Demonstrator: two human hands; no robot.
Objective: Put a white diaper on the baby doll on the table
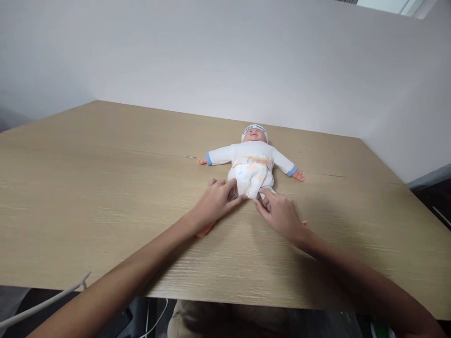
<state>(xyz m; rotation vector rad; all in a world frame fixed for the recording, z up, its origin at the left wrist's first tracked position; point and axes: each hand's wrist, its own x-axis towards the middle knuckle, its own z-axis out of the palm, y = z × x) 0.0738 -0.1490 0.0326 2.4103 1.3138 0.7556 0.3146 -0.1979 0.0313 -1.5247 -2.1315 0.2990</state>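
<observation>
A baby doll (225, 154) lies on its back on the table, head toward the wall and arms spread wide. It wears a white top with blue cuffs and a white cap with blue lettering. Around its hips sits a white diaper (251, 177) with a pale orange printed waistband. My left hand (220, 199) pinches the diaper's lower edge by the leg on the left. On the other side, my right hand (276, 209) pinches the edge by the other leg. Both forearms and hands cover most of the doll's legs; a foot peeks out beside each wrist.
The wide wooden table (148, 188) has a seam running across it behind the doll. A pale wall (211, 61) stands along the far edge. A white cable (45, 303) hangs at the near left edge, under my left forearm. Dark items show at the right.
</observation>
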